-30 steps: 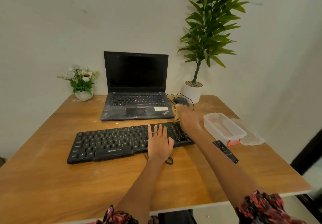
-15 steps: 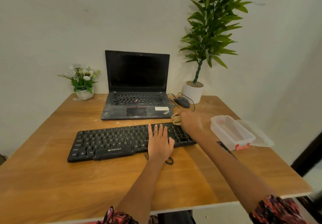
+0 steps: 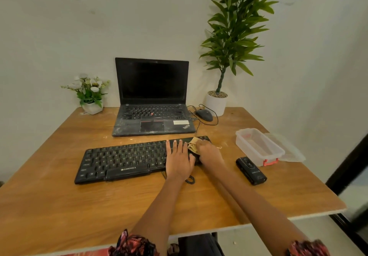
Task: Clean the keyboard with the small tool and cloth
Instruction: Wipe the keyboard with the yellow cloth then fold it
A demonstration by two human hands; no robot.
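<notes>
A black keyboard [image 3: 123, 160] lies across the middle of the wooden table [image 3: 59, 206]. My left hand [image 3: 179, 160] lies flat on its right part with straight fingers. My right hand [image 3: 210, 153] grips a crumpled tan cloth [image 3: 193, 145] and holds it on the keyboard's right end, right beside my left hand. A small black tool [image 3: 251, 170] lies on the table to the right of the keyboard, apart from both hands.
An open dusty laptop [image 3: 152, 104] stands behind the keyboard, with a wired mouse [image 3: 204, 115] to its right. A clear plastic box [image 3: 258, 146] and its lid [image 3: 286, 148] sit at the right. A tall potted plant [image 3: 219, 100] and a small flower pot [image 3: 90, 94] flank the laptop.
My right hand has come back from near the mouse and brought the cloth down onto the keyboard's right end. My left hand has stayed flat on the keys.
</notes>
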